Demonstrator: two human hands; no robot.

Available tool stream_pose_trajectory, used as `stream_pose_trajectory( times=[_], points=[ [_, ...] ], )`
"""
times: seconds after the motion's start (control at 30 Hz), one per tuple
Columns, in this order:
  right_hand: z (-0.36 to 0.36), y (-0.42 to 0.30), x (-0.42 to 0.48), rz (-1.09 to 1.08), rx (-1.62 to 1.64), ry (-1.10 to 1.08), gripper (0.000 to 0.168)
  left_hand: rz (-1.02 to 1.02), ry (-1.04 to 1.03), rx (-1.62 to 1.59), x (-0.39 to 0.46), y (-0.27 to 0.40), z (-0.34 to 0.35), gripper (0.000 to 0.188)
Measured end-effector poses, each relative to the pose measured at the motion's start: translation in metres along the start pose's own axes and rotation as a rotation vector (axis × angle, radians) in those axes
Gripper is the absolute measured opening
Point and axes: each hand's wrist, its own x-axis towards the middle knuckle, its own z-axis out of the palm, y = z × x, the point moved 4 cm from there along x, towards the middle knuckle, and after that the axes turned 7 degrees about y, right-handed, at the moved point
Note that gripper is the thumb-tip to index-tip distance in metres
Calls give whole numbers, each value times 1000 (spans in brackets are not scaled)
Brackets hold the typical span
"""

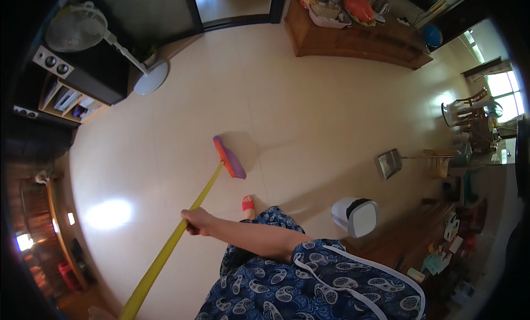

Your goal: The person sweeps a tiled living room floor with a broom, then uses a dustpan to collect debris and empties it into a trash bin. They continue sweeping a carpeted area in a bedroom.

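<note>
My right hand (198, 221) is closed around the yellow handle (165, 249) of a broom, with that arm reaching across my body. At the bottom left edge, a blurred sliver of my left hand (100, 313) shows against the upper part of the handle; most of it is cut off. The broom head (228, 158), orange with purple bristles, is on the pale tiled floor (186, 113) ahead of me. Just behind it is my foot in a red slipper (248, 203). I see no distinct pile of dirt by the bristles.
A white trash bin (356, 216) and a metal long-handled dustpan (389, 164) stand to the right. A pedestal fan (151, 77) and a speaker (54, 62) are at the left. A wooden cabinet (356, 51) carries baskets at the back. A wooden table (393, 241) is beside me at right.
</note>
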Motion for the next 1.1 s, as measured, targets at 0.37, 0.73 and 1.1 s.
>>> stream_pose_trajectory(
  times=[0.37,0.73,1.1],
  points=[
    [-75,-129,-87,-426,101,248,15,65,239,-437,18,-55,7,31],
    [-438,-305,-54,-565,331,890,20,-623,-388,-50,-33,-250,268,14],
    [-186,-233,33,-190,-83,661,22,-605,124,245,40,-193,88,23]
  ],
)
